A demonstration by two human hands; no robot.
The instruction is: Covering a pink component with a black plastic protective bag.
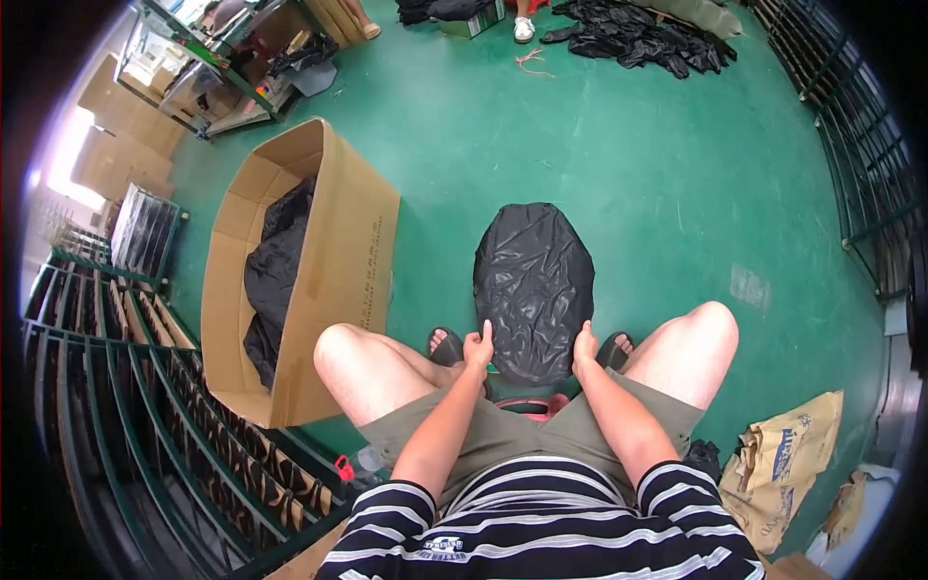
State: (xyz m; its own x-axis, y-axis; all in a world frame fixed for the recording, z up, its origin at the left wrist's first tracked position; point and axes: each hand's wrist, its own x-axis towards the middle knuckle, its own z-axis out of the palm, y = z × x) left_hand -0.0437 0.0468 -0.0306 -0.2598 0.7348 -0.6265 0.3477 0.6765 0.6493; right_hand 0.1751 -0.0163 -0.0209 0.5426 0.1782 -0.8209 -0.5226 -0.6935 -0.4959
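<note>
A black, shiny, wrinkled oval piece [535,290], like a covered pad or a filled bag, is held in front of me between my knees. On its left edge, near the bottom, my left hand [478,350] is closed with the thumb up. Opposite, my right hand [584,348] grips the right edge the same way. The fingers of both hands are mostly hidden. Whether the piece is stuffed or only covered, I cannot tell.
To my left stands a tall cardboard box [353,232] with black fabric [275,275] inside. Green metal racks [145,416] line the left, more racking [851,145] the right. Paper sacks [783,464] lie at the lower right. Black material [638,39] is heaped far off, near another person's shoe [523,30].
</note>
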